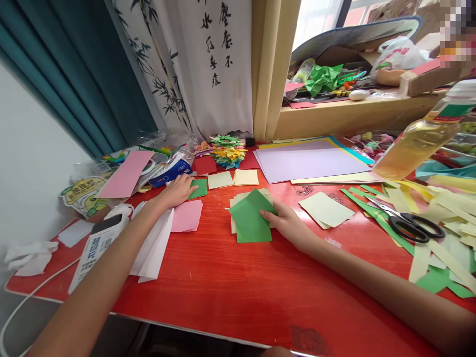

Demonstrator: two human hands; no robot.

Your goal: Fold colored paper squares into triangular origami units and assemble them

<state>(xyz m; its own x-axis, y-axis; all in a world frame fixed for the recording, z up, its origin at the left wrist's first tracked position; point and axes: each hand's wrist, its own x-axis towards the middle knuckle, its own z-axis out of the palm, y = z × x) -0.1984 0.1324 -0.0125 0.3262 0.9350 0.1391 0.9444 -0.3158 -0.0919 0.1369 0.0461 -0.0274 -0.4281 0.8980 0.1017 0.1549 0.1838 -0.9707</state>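
Note:
My left hand (pixel 180 190) reaches to the small stack of green paper squares (pixel 199 189) at the back left, its fingertips on the stack's left edge. Pink squares (pixel 187 216) lie just in front of it. In the middle, my right hand (pixel 279 218) pinches the right edge of a green paper square (pixel 253 218), which overlaps a pile of pale yellow squares (pixel 235 200). Two small cream stacks (pixel 219 180) sit side by side behind. Pale green squares (pixel 327 209) lie right of my right hand.
Black-handled scissors (pixel 414 227) rest among paper strips (pixel 451 208) at the right. A bottle of yellow liquid (pixel 416 141) stands behind them. Large lilac sheets (pixel 310 159) lie at the back, beside folded paper pieces (pixel 228 151). A white box (pixel 97 250) is at the left.

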